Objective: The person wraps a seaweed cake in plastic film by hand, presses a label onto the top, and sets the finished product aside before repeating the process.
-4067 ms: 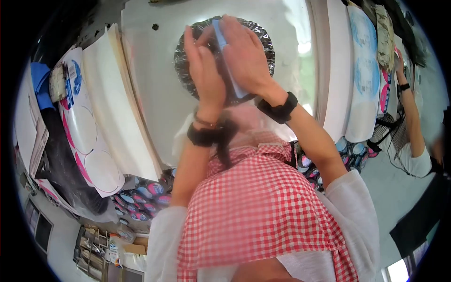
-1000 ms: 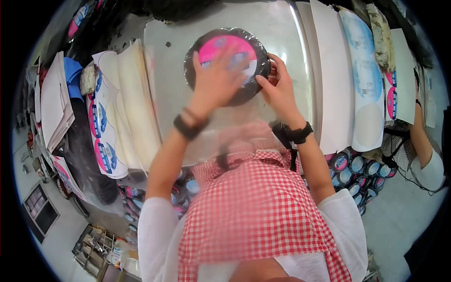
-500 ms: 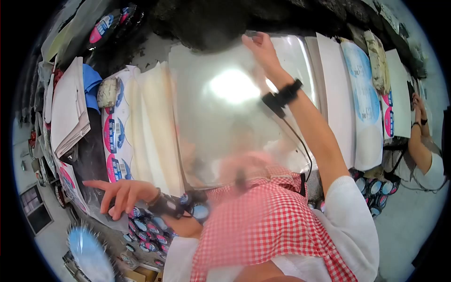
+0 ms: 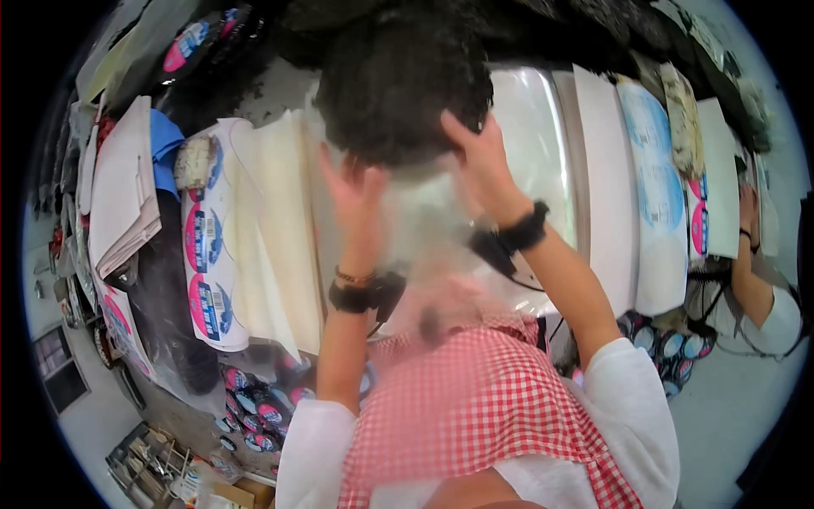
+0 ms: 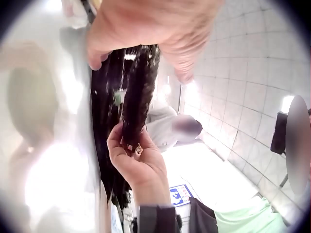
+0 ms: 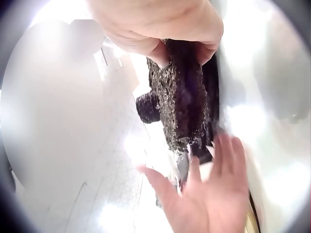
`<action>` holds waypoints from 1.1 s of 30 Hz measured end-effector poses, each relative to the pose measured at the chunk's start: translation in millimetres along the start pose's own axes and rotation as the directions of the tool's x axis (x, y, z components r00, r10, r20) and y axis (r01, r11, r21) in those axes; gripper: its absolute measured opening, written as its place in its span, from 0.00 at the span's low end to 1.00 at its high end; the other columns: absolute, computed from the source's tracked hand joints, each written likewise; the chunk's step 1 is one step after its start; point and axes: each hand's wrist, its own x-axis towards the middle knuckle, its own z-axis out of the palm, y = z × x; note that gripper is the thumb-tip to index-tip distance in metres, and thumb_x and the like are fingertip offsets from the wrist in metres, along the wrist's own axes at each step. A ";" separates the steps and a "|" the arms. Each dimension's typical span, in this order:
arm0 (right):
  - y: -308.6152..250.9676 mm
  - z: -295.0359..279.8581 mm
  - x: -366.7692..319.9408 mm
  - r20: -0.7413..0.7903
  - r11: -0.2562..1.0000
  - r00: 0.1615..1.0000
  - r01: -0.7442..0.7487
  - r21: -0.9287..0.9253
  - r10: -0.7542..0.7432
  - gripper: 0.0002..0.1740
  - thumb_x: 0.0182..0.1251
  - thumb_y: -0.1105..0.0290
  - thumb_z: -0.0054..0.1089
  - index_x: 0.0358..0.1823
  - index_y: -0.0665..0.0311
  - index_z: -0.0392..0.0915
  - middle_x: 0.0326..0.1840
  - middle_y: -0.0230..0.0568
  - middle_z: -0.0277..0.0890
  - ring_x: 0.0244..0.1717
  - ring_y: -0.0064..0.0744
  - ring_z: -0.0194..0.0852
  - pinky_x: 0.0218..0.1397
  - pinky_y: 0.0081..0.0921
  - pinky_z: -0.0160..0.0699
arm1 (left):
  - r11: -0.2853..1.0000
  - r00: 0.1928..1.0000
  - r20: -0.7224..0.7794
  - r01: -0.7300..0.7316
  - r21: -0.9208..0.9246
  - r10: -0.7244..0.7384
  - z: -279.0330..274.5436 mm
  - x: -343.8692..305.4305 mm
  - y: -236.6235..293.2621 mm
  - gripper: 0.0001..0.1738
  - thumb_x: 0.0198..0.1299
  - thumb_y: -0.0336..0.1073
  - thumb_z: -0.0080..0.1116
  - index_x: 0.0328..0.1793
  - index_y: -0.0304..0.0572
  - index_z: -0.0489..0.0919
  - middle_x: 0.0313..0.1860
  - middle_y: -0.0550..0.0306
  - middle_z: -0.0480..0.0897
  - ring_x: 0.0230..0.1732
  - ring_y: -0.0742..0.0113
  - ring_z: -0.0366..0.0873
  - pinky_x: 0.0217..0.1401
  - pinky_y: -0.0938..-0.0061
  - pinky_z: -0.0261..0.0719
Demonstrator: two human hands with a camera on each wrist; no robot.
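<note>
In the head view a thick, black, rough-surfaced disc of dried seaweed (image 4: 403, 93) is held over the worktop by my right hand (image 4: 487, 170). That hand grips its near right edge, thumb on one face and fingers on the other, as the right wrist view also shows with the seaweed disc (image 6: 177, 102) on edge. My left hand (image 4: 352, 204) is blurred at the disc's near left side, thumb and fingers spread. In the right wrist view the left hand (image 6: 209, 194) has straight fingers close below the disc's edge.
More dark seaweed (image 4: 551, 42) lies along the far edge. Printed label sheets (image 4: 208, 263) and pale sheets (image 4: 271, 220) stand left of the shiny worktop (image 4: 526, 127); white sheets (image 4: 606, 195) stand right. Several packaged discs (image 4: 254, 407) lie below. Another person's arm (image 4: 750, 280) is at right.
A packaged disc with a pink label was between my hands; it left the worktop, and one fell at lower left. My left hand came back inward; my right hand brought the black seaweed disc nearer.
</note>
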 end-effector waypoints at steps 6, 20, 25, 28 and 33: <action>7.3 -97.5 -126.6 -0.315 0.987 0.948 -0.094 -0.132 0.049 0.37 0.65 0.65 0.67 0.70 0.67 0.57 0.64 0.46 0.66 0.63 0.31 0.64 0.66 0.30 0.65 | 0.978 0.991 -0.007 0.130 0.165 -0.131 1.7 -64.5 -29.1 0.38 0.65 0.29 0.60 0.78 0.38 0.55 0.71 0.51 0.66 0.68 0.62 0.66 0.70 0.69 0.66; 1.1 -82.3 -98.5 0.457 -0.143 0.778 0.441 -0.886 -0.431 0.30 0.67 0.54 0.58 0.65 0.62 0.67 0.64 0.52 0.66 0.68 0.51 0.60 0.69 0.49 0.58 | 0.272 0.995 0.003 -0.031 0.962 0.104 9.2 -37.9 -47.5 0.29 0.64 0.55 0.58 0.52 0.33 0.74 0.42 0.36 0.83 0.42 0.40 0.82 0.43 0.53 0.78; 17.5 -87.5 -104.9 0.682 -0.339 0.710 0.607 -0.719 -0.175 0.23 0.67 0.49 0.55 0.60 0.46 0.77 0.70 0.45 0.64 0.73 0.48 0.55 0.74 0.51 0.51 | -0.118 0.911 0.368 -0.351 0.929 0.184 -25.7 -47.0 -16.4 0.17 0.69 0.48 0.52 0.43 0.38 0.73 0.42 0.44 0.79 0.45 0.43 0.78 0.47 0.57 0.76; 21.4 -91.1 -104.4 0.694 -0.365 0.698 0.609 -0.705 -0.176 0.23 0.68 0.48 0.53 0.61 0.44 0.76 0.70 0.45 0.64 0.73 0.47 0.55 0.74 0.50 0.50 | 0.323 0.767 0.632 -0.572 0.754 -0.115 -87.0 -81.1 5.5 0.16 0.65 0.47 0.58 0.39 0.43 0.72 0.57 0.45 0.76 0.65 0.44 0.69 0.67 0.54 0.62; 23.4 -90.3 -105.2 0.707 -0.438 0.685 0.589 -0.679 -0.175 0.23 0.69 0.48 0.52 0.62 0.43 0.75 0.69 0.43 0.65 0.72 0.45 0.57 0.73 0.48 0.51 | 0.357 0.568 0.765 -0.676 0.644 -0.305 -124.6 -105.8 -3.7 0.13 0.56 0.44 0.66 0.37 0.47 0.76 0.76 0.49 0.64 0.80 0.49 0.50 0.78 0.50 0.40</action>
